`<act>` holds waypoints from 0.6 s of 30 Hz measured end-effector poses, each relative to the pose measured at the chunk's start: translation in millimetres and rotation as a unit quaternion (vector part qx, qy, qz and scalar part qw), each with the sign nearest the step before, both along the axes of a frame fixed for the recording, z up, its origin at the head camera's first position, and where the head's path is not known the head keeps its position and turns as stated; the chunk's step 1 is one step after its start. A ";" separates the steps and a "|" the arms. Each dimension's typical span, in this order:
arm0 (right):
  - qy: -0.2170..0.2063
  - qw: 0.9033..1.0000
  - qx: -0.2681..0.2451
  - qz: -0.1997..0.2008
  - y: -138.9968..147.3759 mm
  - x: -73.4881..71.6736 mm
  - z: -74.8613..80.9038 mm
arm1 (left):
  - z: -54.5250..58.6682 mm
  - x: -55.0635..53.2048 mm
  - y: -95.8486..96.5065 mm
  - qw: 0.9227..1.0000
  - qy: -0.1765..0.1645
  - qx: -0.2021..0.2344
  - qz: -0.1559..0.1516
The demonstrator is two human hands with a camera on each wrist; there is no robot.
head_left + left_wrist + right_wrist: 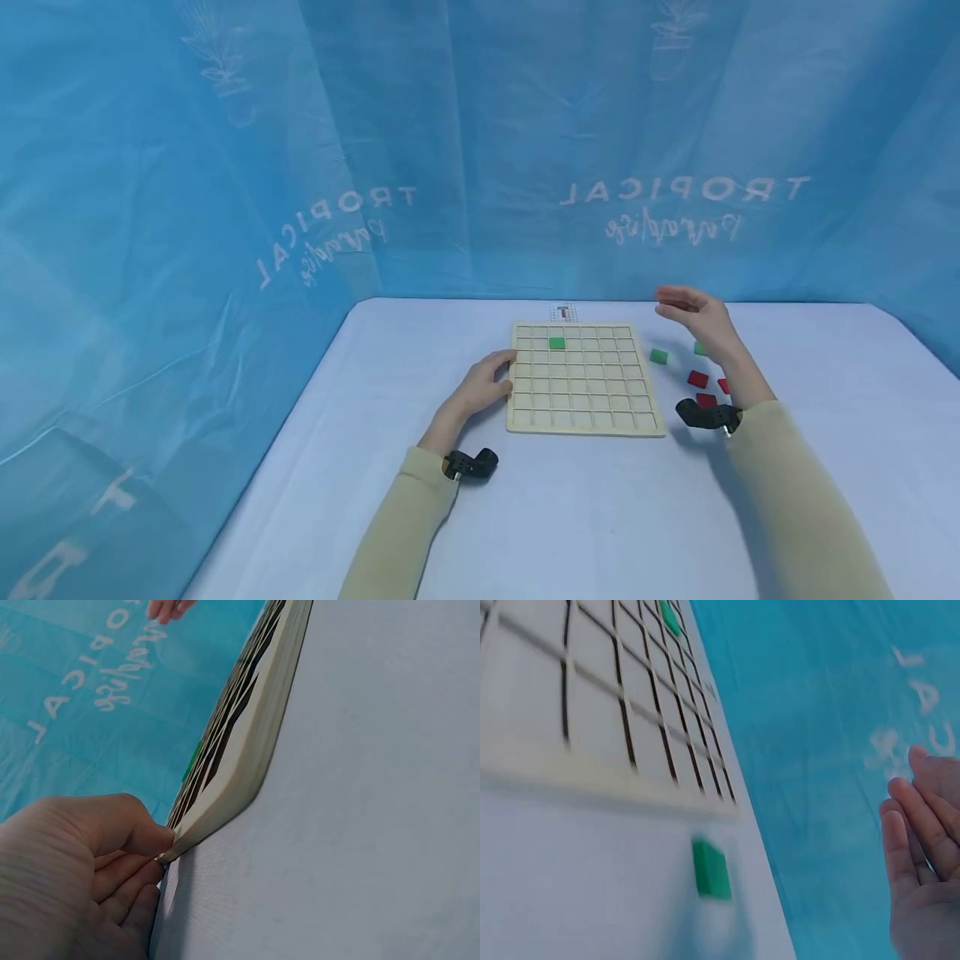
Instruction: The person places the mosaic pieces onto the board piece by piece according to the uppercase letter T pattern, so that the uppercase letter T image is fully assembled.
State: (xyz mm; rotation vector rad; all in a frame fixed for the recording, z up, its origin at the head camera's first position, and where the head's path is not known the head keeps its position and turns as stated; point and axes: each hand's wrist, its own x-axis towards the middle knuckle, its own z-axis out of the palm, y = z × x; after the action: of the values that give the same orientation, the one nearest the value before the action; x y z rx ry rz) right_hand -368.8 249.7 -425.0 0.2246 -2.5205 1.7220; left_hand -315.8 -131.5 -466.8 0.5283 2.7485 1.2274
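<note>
A pale wooden grid board (585, 432) lies on the white table, with a green tile (557, 342) in its far row. At the board's left edge rests my left hand (480, 387); in the left wrist view its thumb (154, 836) touches the rim. My right hand (697, 317) hovers above the table, right of the board's far corner, its fingers lightly bent and no object visible in them. Below it lies another green tile (658, 357), also seen beside the board in the right wrist view as a blurred green tile (711, 870).
Right of the board are red tiles (697, 379) and a further green tile (701, 348), partly covered by the right forearm. A small printed grid card (563, 312) lies behind the board. A blue curtain (510, 150) with printed lettering hangs behind and to the left of the table.
</note>
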 end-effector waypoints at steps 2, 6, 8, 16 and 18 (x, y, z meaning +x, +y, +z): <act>0.003 1.000 0.005 -0.017 18.2 -7.3 -12.5 | -0.9 0.1 -1.4 1.000 -0.001 0.000 0.000; 0.007 0.999 0.020 -0.048 40.6 -3.9 -23.1 | -1.9 1.4 -1.8 1.000 -0.005 0.007 0.000; 0.000 0.998 0.024 -0.060 41.0 7.5 -18.1 | -1.6 1.9 -1.5 1.000 -0.004 0.006 0.002; -0.030 0.996 0.039 -0.077 44.3 32.1 -16.3 | 1.1 2.5 -1.0 1.000 -0.001 0.001 0.006; -0.036 0.994 0.038 -0.092 46.8 32.5 -23.2 | 1.3 2.1 -1.1 1.000 -0.002 -0.002 0.007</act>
State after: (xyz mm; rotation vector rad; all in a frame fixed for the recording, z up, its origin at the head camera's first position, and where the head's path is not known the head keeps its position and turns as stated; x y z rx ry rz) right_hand -336.3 296.5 -448.2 -0.0646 -2.5677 1.5944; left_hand -313.7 -132.6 -465.5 0.5067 2.7564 1.2240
